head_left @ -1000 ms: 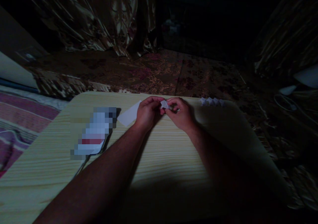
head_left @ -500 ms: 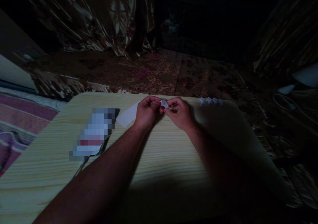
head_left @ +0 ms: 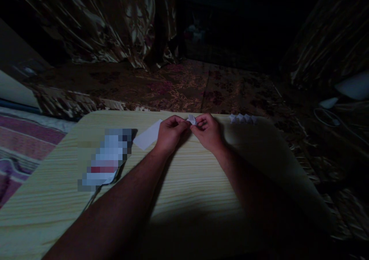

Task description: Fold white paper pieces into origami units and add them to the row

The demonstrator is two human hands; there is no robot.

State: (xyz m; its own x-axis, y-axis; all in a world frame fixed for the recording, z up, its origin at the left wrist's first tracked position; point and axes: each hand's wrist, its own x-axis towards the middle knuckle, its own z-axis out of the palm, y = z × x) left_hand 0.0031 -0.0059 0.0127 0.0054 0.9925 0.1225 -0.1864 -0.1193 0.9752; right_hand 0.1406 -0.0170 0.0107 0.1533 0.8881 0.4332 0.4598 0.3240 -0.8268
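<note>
Between my two hands, near the far edge of the wooden table, is a small folded white paper piece. My left hand pinches its left side with thumb and fingertips. On the other side, the thumb and fingers of my right hand are closed on the same piece. Part of the paper is hidden by the fingertips. A flat white paper strip lies just left of my left hand, its right end partly covered by it. Several small folded paper stars stand in a row at the far right.
A blurred-out phone-like object with a cable lies on the left of the table. Patterned cloth and curtains are behind the table. A striped cover is at the left, a white lamp-like object at the right.
The fingers have shifted slightly on the paper piece, and a flat flap of it now stands up between them. The whole view has tilted a little; things on the table stay put.
</note>
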